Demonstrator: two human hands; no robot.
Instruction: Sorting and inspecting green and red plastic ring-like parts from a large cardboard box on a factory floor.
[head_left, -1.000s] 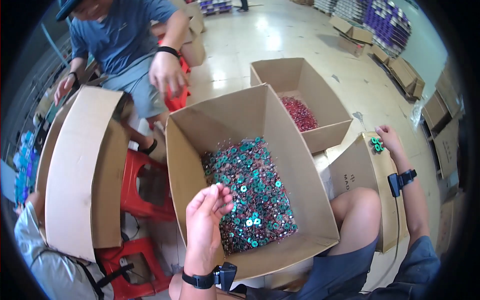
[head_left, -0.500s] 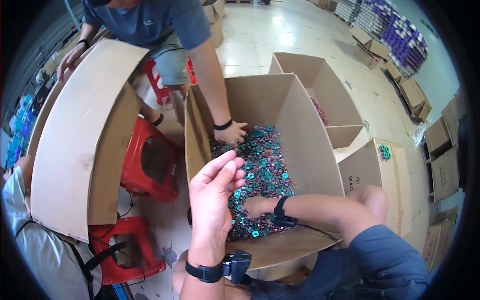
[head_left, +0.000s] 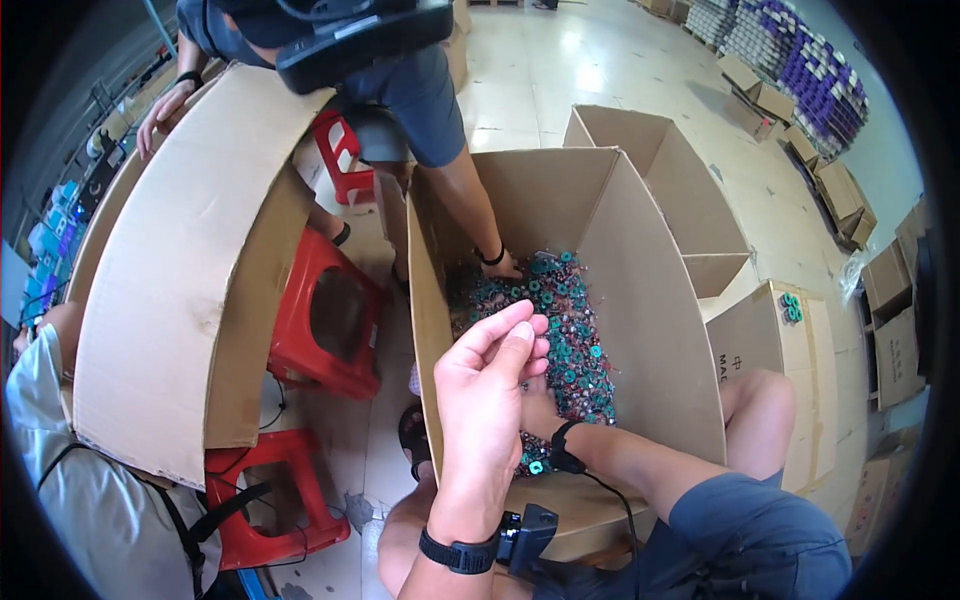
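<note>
Head view: rests right hand (head_left: 542, 413) low at the green rings (head_left: 570, 377), closer than pinched, raised left hand (head_left: 487, 372); cannot tell right grip.

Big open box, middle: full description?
The big box, plain brown cardboard with tall walls and an open top, stands before the person. Green rings and small reddish beads cover much of its bottom. The right hand and a co-worker's hand reach inside; the left hand is near the opening. Whether arms touch its walls is unclear.
</note>
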